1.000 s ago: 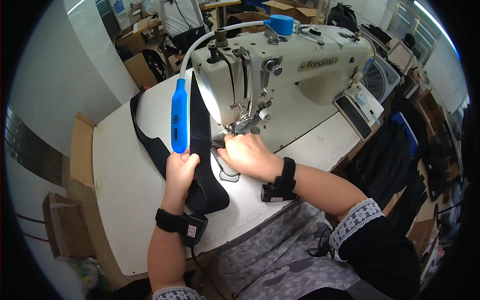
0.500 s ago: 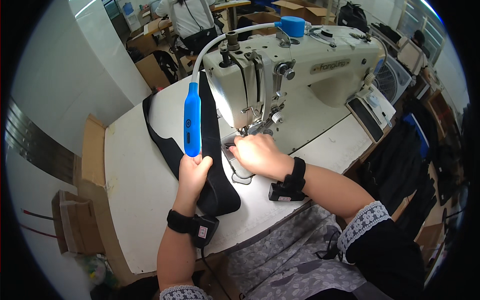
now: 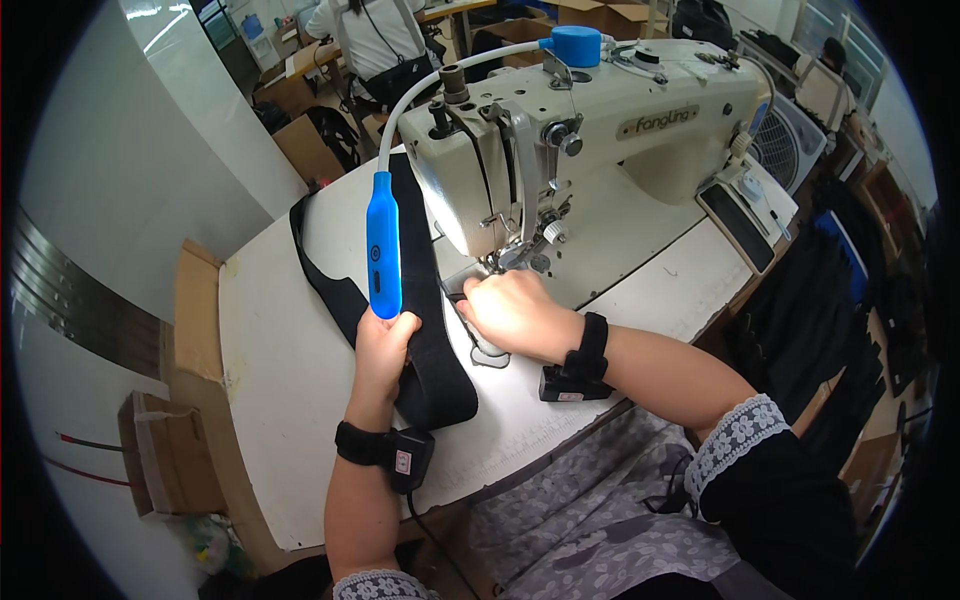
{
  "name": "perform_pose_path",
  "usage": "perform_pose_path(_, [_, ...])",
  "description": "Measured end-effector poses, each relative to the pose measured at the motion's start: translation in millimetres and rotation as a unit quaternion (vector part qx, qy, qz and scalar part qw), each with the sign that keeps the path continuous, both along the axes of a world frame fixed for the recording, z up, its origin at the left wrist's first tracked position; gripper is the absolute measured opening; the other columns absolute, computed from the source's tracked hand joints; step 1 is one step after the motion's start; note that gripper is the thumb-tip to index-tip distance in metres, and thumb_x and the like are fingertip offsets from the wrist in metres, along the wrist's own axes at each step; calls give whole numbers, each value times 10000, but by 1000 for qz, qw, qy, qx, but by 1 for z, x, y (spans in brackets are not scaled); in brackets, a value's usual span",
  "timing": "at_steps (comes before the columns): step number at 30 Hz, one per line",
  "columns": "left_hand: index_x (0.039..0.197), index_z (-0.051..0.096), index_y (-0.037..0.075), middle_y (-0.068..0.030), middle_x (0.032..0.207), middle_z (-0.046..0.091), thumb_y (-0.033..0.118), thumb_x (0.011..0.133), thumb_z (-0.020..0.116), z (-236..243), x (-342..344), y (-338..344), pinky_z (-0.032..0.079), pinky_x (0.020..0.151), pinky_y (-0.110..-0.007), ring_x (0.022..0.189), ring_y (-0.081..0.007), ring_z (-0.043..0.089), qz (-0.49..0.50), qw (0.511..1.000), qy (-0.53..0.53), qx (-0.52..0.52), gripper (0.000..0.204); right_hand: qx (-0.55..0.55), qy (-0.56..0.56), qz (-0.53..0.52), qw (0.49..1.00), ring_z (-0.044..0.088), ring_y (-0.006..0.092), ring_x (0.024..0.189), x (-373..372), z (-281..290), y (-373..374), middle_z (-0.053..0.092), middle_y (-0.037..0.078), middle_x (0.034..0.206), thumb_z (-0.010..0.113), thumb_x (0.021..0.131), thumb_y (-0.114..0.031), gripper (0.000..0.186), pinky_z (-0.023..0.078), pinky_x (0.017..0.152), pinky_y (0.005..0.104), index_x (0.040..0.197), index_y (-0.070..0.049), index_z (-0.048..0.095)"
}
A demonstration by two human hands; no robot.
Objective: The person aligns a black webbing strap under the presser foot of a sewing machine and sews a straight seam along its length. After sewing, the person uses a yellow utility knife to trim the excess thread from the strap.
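A wide black fabric band [image 3: 440, 375] lies folded over on the white sewing table, left of the sewing machine [image 3: 600, 130]. My left hand [image 3: 383, 350] is closed on the band's edge, its thumb on top; the blue lamp [image 3: 383, 250] covers part of its fingers. Under the machine's needle area my right hand [image 3: 515, 315] is closed, thumb and fingers pinched together beside the presser foot. A small dark bit shows at its fingertips, too little to name. Lamp light falls brightly on that hand.
A phone-like dark device [image 3: 737, 225] lies on the table's right side. Dark garments [image 3: 800, 320] hang or lie beyond the right edge. A cardboard box [image 3: 165, 450] stands left of the table. Behind the machine a person [image 3: 375, 45] sits at another table.
The view has shifted slightly. Both hands keep nearly the same place and grip, and the band lies almost as before.
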State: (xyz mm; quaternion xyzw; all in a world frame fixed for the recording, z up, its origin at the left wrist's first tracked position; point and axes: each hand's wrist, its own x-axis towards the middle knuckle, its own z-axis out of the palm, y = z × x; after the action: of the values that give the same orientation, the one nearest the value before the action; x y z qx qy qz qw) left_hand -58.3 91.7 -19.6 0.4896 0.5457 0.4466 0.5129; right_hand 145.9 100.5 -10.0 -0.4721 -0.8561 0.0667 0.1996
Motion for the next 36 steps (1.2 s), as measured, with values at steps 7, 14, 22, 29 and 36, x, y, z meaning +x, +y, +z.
perform_pose_path(7, [1044,585,11,46,753,585,18,858,593,30,-35,-37,366,534,-176,595,-15,478,-70,991,101,-44,187,-37,60,74,995,666,310,639,32,38,-35,650,91,691,698,842,-333,295,514,569,402,857,-63,579])
perform_pose_path(14, [1052,617,8,-57,826,654,133,918,673,82,-79,-145,442,636,-242,700,-85,548,-250,915,273,-162,192,38,144,280,948,691,228,811,3,47,-43,537,92,1322,805,718,-199,460,547,611,336,1122,-139,593])
perform_pose_path(22, [986,652,49,-127,952,658,-11,813,666,128,-88,-168,478,808,-399,908,-340,615,-65,786,577,214,184,-180,28,302,936,642,365,693,-10,62,-78,645,136,726,664,892,-310,278,502,601,435,912,-45,581])
perform_pose_path(29, [1191,555,-27,-136,1121,625,68,940,600,60,-3,-204,482,903,-313,988,-190,610,78,988,92,101,273,-385,289,145,865,558,182,662,53,65,-110,575,96,713,543,1015,-340,317,439,617,331,976,-27,514])
perform_pose_path(36, [1292,481,-39,-133,1191,630,51,954,577,25,87,-135,485,956,-303,1092,-164,609,-28,979,-201,-2,363,-294,182,80,935,583,318,631,85,25,-128,591,133,738,529,1013,-357,329,469,605,367,1107,-45,484])
